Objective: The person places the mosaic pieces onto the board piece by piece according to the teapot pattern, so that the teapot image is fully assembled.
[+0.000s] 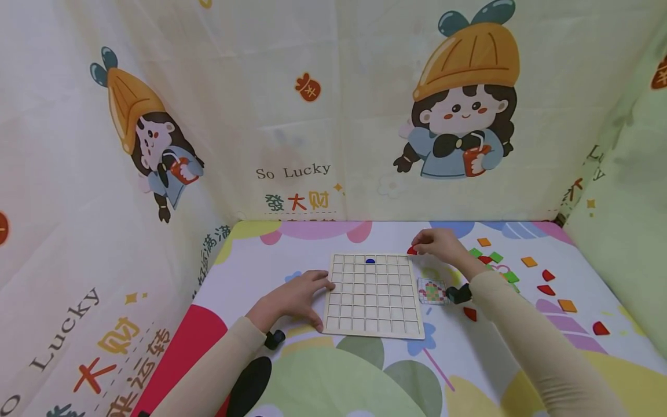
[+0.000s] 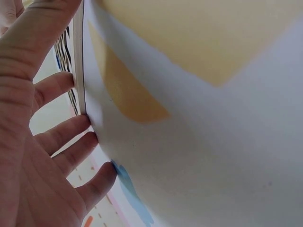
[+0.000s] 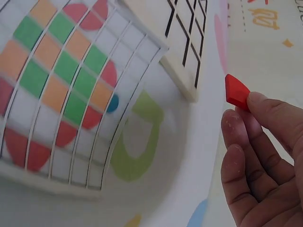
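A pale wooden grid board (image 1: 372, 295) lies on the table with one blue half-round piece (image 1: 370, 261) in its top row. My left hand (image 1: 294, 298) rests along the board's left edge, thumb near the lower corner. In the left wrist view its fingers (image 2: 61, 132) are spread along the board's side. Above the board's top right corner, my right hand (image 1: 443, 246) pinches a red quarter-round piece (image 3: 236, 92) between thumb and fingertips. To the right of the board lies a pattern card (image 1: 432, 291) showing coloured shapes on a grid.
Loose green pieces (image 1: 496, 257), orange squares (image 1: 567, 305) and red quarter-round pieces (image 1: 601, 328) are scattered on the right of the patterned cloth. Printed curtains (image 1: 365, 116) stand behind and at both sides of the table.
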Action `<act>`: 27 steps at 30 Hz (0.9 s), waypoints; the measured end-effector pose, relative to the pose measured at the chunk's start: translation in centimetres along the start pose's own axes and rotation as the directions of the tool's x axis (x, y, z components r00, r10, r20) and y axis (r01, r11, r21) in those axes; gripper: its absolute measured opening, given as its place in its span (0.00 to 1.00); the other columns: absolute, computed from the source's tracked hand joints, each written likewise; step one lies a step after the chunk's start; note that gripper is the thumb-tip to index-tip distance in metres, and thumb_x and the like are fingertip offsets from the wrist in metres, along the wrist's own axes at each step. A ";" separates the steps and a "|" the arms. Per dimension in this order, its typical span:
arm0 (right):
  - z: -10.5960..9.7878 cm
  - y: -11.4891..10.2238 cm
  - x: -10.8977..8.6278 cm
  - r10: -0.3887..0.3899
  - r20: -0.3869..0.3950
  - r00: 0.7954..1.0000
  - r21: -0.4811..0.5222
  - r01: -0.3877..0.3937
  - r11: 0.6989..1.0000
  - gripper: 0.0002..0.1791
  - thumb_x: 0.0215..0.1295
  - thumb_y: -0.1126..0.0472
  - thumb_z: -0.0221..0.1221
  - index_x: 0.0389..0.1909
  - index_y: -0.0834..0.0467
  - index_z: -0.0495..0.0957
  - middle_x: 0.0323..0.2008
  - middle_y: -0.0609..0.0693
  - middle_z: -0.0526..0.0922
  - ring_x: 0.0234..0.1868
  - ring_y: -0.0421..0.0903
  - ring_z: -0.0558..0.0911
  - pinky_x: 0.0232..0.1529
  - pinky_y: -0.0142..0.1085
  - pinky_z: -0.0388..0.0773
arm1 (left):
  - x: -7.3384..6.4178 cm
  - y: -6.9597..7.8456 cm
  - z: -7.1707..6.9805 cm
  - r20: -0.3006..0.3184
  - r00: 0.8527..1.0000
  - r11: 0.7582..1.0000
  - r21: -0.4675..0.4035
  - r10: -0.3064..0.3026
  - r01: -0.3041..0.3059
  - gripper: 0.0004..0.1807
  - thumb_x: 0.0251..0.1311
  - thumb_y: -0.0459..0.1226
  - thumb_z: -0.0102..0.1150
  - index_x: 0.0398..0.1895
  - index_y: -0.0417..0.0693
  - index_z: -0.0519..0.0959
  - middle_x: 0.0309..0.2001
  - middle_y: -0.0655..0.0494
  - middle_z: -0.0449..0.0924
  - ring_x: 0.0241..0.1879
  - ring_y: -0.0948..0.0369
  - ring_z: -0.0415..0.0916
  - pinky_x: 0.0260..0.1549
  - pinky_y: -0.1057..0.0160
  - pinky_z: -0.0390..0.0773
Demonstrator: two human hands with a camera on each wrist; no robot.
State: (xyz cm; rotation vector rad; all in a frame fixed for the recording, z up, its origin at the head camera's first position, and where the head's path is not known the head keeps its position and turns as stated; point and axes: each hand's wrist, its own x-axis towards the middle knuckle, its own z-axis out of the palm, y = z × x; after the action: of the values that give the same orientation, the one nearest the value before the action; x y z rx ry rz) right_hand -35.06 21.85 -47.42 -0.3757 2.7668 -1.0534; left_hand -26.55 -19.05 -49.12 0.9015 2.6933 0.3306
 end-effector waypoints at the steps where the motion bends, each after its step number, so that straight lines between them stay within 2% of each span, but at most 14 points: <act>1: 0.2 -0.1 0.1 -0.006 -0.001 1.000 0.001 0.006 1.000 0.08 0.72 0.59 0.64 0.47 0.57 0.83 0.43 0.53 0.87 0.43 0.50 0.82 0.50 0.43 0.78 | 0.0 0.0 0.0 0.000 1.000 1.000 0.001 -0.001 0.001 0.54 0.35 0.63 0.83 0.70 0.59 0.73 0.79 0.46 0.59 0.77 0.47 0.59 0.71 0.48 0.69; 9: 1.5 -1.4 1.0 -0.051 0.007 0.999 0.040 0.051 0.998 0.06 0.70 0.60 0.66 0.41 0.58 0.82 0.39 0.51 0.87 0.40 0.47 0.84 0.47 0.41 0.77 | 0.1 -0.1 0.2 0.002 1.000 1.000 -0.003 0.000 0.000 0.55 0.34 0.63 0.83 0.71 0.59 0.73 0.79 0.46 0.59 0.78 0.47 0.57 0.72 0.47 0.68; 17: 3.1 -2.8 1.8 -0.065 0.022 0.998 0.068 0.063 0.996 0.07 0.70 0.58 0.66 0.43 0.56 0.83 0.40 0.51 0.86 0.43 0.49 0.80 0.50 0.42 0.79 | 0.3 -0.2 0.4 0.007 1.000 1.000 0.009 -0.011 0.011 0.56 0.34 0.65 0.82 0.71 0.60 0.72 0.80 0.48 0.58 0.78 0.48 0.57 0.72 0.49 0.68; 23: 4.2 -3.9 2.2 -0.099 0.023 0.995 0.073 0.097 0.993 0.06 0.70 0.59 0.66 0.43 0.57 0.83 0.39 0.51 0.86 0.41 0.48 0.81 0.49 0.41 0.81 | 0.3 -0.2 0.4 0.011 1.000 1.000 0.011 -0.011 0.011 0.56 0.34 0.65 0.82 0.71 0.60 0.72 0.80 0.48 0.58 0.78 0.48 0.57 0.72 0.48 0.68; 27: 4.8 -4.7 2.4 -0.092 0.027 0.995 0.087 0.089 0.992 0.06 0.70 0.60 0.65 0.43 0.57 0.83 0.39 0.52 0.86 0.40 0.48 0.82 0.49 0.41 0.82 | 0.3 -0.2 0.3 0.011 1.000 1.000 0.015 -0.016 0.015 0.56 0.34 0.65 0.82 0.71 0.60 0.72 0.80 0.48 0.58 0.78 0.48 0.57 0.71 0.48 0.68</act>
State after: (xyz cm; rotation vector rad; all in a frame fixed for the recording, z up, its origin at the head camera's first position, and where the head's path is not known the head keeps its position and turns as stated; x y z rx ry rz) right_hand -35.45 14.75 -47.95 -0.5058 2.6897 -1.1727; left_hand -26.77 -19.05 -49.54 0.8837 2.6943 0.3012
